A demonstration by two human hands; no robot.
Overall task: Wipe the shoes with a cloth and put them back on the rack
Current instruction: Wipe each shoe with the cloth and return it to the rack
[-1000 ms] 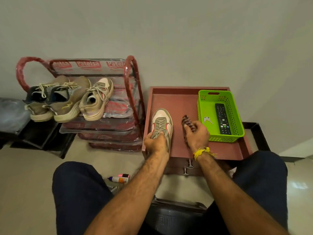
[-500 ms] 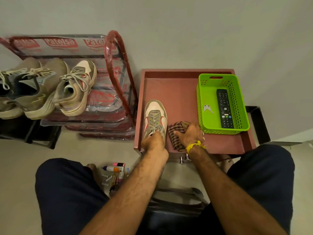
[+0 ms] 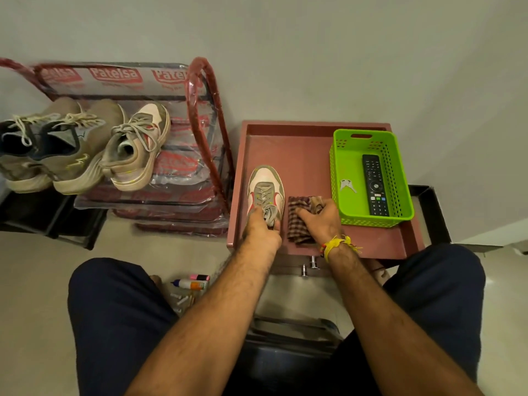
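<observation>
A beige and white sneaker with red trim stands on the reddish table, toe pointing away from me. My left hand grips its heel end at the laces. Just to its right lies a checked cloth, and my right hand rests on it with fingers curled into the fabric. Its matching sneaker sits on the top shelf of the red shoe rack at the left, beside two brownish sneakers.
A green basket holding a black remote and keys stands at the table's right. Markers and a glue bottle lie on the floor between my knees. A black frame borders the table's right side.
The cloth has been drawn closer to me and spread beside the sneaker, with my right hand on top. My left hand stays on the sneaker. The view has shifted slightly.
</observation>
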